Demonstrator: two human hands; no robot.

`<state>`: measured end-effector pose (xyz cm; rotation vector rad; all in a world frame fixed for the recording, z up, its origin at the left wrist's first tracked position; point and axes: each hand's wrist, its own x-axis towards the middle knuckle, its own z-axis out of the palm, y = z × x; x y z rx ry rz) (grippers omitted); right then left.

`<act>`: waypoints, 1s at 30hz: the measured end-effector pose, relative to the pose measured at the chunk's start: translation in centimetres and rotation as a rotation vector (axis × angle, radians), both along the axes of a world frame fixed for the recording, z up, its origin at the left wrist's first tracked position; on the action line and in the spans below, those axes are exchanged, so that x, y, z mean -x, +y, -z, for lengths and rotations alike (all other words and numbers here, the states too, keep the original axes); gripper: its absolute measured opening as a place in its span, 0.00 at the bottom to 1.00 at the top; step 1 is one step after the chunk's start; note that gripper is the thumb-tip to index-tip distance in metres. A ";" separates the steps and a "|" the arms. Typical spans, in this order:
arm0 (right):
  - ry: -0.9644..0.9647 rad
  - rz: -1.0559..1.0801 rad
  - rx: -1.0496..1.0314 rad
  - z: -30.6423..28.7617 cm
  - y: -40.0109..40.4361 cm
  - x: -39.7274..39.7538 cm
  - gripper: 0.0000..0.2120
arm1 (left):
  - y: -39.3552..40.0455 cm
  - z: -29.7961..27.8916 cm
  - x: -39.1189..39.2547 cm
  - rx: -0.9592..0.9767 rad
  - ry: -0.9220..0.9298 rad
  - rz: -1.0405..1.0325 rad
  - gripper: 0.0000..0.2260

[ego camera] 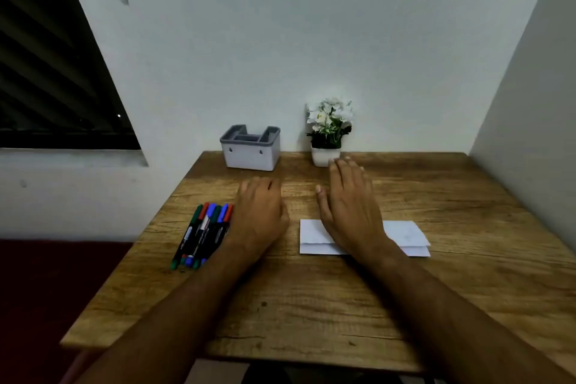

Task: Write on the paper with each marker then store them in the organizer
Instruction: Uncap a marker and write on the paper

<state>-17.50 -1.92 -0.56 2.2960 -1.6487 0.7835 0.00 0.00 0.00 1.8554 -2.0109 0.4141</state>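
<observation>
Markers (202,232) with green, red and blue caps lie bunched on the wooden desk (311,299), touching the left hand (260,215), fingers curled, grip empty. Right hand (350,207) spread flat above white folded paper (405,235). Grey plastic organizer (251,154) stands behind.

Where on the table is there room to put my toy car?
Bare wood spans the table's near half and the right side beyond the paper. Crowded: markers by the left hand; organizer and flowerpot at the back.

Markers (202,232) green, red, blue; paper (402,232) white; organizer (251,154) grey.
</observation>
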 end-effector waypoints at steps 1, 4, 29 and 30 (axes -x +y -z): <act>0.005 -0.013 -0.029 0.3 0.1 -0.1 0.26 | -0.1 0.1 -0.1 -0.039 -0.004 -0.003 0.12; 0.038 -0.038 -0.108 0.8 0.7 -0.1 0.22 | 0.2 -0.1 0.0 -0.133 -0.013 -0.059 0.06; 0.014 -0.139 -0.247 1.1 1.3 1.6 0.17 | -2.2 -3.4 2.0 -0.267 0.532 -0.129 0.06; -0.021 -0.149 -0.243 0.9 1.2 1.5 0.17 | -2.5 -3.7 2.0 -0.294 0.599 -0.127 0.06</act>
